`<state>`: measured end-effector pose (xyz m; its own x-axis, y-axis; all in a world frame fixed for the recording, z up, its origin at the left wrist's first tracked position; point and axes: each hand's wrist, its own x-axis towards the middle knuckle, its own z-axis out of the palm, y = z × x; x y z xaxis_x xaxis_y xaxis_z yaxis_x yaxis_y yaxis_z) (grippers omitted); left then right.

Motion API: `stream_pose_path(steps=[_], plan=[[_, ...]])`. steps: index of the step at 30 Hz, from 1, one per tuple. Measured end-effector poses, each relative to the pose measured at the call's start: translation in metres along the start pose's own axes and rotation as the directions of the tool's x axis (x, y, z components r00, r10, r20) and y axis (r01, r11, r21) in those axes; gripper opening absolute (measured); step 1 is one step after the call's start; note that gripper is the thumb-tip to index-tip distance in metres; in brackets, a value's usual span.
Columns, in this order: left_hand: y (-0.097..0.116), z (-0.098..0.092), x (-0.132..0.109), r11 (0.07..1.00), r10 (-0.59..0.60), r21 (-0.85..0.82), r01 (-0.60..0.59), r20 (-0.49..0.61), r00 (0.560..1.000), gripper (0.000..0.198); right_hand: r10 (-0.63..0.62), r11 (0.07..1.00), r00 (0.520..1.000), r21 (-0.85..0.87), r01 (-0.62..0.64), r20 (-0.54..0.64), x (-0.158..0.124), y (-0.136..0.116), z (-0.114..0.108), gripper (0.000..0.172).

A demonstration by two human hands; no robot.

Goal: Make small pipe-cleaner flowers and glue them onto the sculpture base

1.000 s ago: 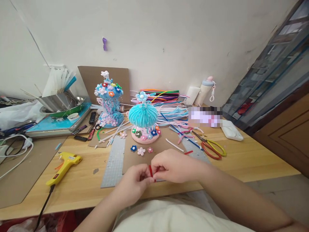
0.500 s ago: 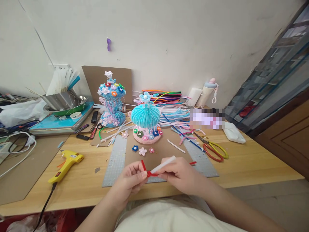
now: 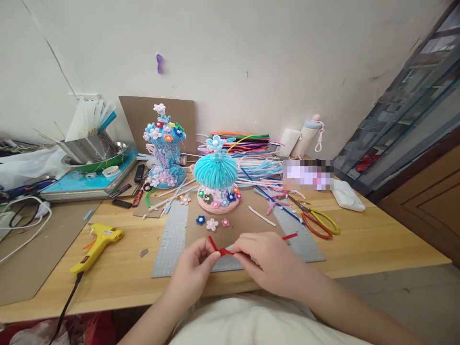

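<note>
My left hand (image 3: 193, 268) and my right hand (image 3: 264, 258) meet at the near edge of the wooden table (image 3: 377, 239), both pinched on a short red pipe cleaner (image 3: 219, 250) bent between the fingertips. Its left end sticks up from my left fingers. Another red piece (image 3: 289, 236) lies just past my right hand. Beyond them, three small pipe-cleaner flowers (image 3: 211, 223) lie on a brown cardboard sheet (image 3: 247, 223). Behind the flowers stands a turquoise domed pipe-cleaner figure (image 3: 216, 179) on a pink base.
A yellow glue gun (image 3: 96, 242) lies at the left with its black cord. Red-and-yellow scissors (image 3: 318, 223) lie at the right. A taller blue flowered figure (image 3: 163, 146), a heap of coloured pipe cleaners (image 3: 247, 148), a grey cutting mat (image 3: 170, 239) and a metal bowl (image 3: 88, 151) stand farther back.
The white stick seen in my right hand half a second ago is gone from view. Both hands have stayed together on the red pipe cleaner, which now lies flatter between the fingertips.
</note>
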<state>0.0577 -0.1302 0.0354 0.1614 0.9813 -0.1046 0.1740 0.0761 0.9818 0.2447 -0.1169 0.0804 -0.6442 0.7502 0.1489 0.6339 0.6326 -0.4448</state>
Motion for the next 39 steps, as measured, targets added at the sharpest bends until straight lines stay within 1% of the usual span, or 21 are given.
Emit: stream_pose_path(steps=[4,6,8,9,11,13,14,15,16,18,19,20,21,23,25,27,29,31,35,37,39], plan=[[-0.001,-0.003,0.001,0.971,-0.058,-0.231,0.054,-0.010,0.998,0.033,0.020,0.990,0.999,0.143,-0.013,-0.046,-0.005,0.002,0.006,0.021],[0.000,-0.006,0.000,0.942,-0.102,-0.319,0.107,0.034,0.994,0.034,0.033,0.976,0.998,0.218,-0.020,-0.056,-0.004,0.005,0.008,0.022],[0.003,-0.008,-0.003,0.916,-0.119,-0.369,0.156,0.121,0.985,0.034,0.040,0.953,0.998,0.302,-0.026,-0.040,-0.002,0.010,0.010,0.021],[0.005,-0.009,-0.005,0.913,-0.111,-0.372,0.169,0.171,0.979,0.033,0.036,0.936,0.999,0.349,-0.032,-0.006,0.001,0.014,0.011,0.021],[0.009,-0.009,-0.010,0.927,-0.072,-0.333,0.175,0.298,0.952,0.033,0.009,0.897,0.993,0.438,-0.062,0.121,0.007,0.021,0.012,0.020],[0.012,-0.008,-0.013,0.967,-0.052,-0.205,0.152,0.425,0.904,0.030,-0.024,0.880,0.963,0.462,-0.108,0.270,0.014,0.026,0.010,0.020],[0.012,-0.007,-0.014,0.987,-0.057,-0.105,0.118,0.457,0.887,0.027,-0.030,0.895,0.951,0.433,-0.111,0.306,0.017,0.026,0.008,0.018],[0.012,-0.006,-0.013,0.998,-0.062,0.010,0.065,0.458,0.887,0.024,-0.032,0.921,0.950,0.377,-0.093,0.311,0.019,0.025,0.005,0.016],[0.011,-0.005,-0.012,0.992,-0.058,0.127,0.004,0.422,0.905,0.022,-0.033,0.951,0.958,0.304,-0.058,0.284,0.020,0.022,0.002,0.013],[0.008,-0.004,-0.008,0.951,-0.006,0.298,-0.079,0.274,0.962,0.019,-0.055,0.986,0.978,0.167,0.021,0.200,0.020,0.013,-0.005,0.013],[0.007,-0.003,-0.006,0.942,0.024,0.326,-0.086,0.190,0.982,0.020,-0.064,0.992,0.986,0.117,0.046,0.154,0.018,0.008,-0.008,0.015],[0.005,-0.003,-0.003,0.947,0.041,0.313,-0.076,0.115,0.993,0.021,-0.069,0.995,0.992,0.075,0.061,0.108,0.016,0.004,-0.010,0.016],[0.004,-0.003,-0.001,0.963,0.043,0.263,-0.055,0.052,0.998,0.023,-0.070,0.997,0.995,0.045,0.067,0.067,0.013,0.000,-0.011,0.017],[0.002,-0.004,0.002,0.995,0.010,0.099,-0.008,-0.019,1.000,0.027,-0.065,0.998,0.998,0.023,0.065,0.009,0.007,-0.003,-0.010,0.019],[0.001,-0.005,0.003,0.996,-0.042,-0.080,0.040,-0.026,0.999,0.030,-0.059,0.997,0.998,0.047,0.060,-0.028,0.002,-0.002,-0.008,0.018],[-0.001,-0.006,0.003,0.971,-0.094,-0.222,0.092,-0.001,0.996,0.033,-0.046,0.994,0.997,0.096,0.052,-0.063,-0.002,0.000,-0.006,0.018],[-0.001,-0.007,0.002,0.935,-0.141,-0.324,0.146,0.039,0.989,0.036,-0.033,0.988,0.996,0.146,0.045,-0.085,-0.004,0.002,-0.004,0.018],[0.000,-0.008,0.001,0.899,-0.177,-0.390,0.199,0.090,0.980,0.036,-0.021,0.981,0.995,0.192,0.040,-0.099,-0.005,0.003,-0.002,0.017],[0.008,-0.008,-0.004,0.830,-0.181,-0.489,0.270,0.221,0.958,0.032,-0.009,0.955,0.995,0.296,0.039,-0.102,-0.003,0.008,0.007,0.018],[0.010,-0.008,-0.007,0.789,-0.167,-0.522,0.324,0.326,0.930,0.030,-0.019,0.922,0.997,0.383,0.047,-0.078,-0.001,0.012,0.013,0.021],[0.009,-0.006,-0.008,0.743,-0.155,-0.528,0.411,0.462,0.873,0.027,-0.050,0.861,0.997,0.504,0.074,-0.062,0.001,0.016,0.019,0.023]])
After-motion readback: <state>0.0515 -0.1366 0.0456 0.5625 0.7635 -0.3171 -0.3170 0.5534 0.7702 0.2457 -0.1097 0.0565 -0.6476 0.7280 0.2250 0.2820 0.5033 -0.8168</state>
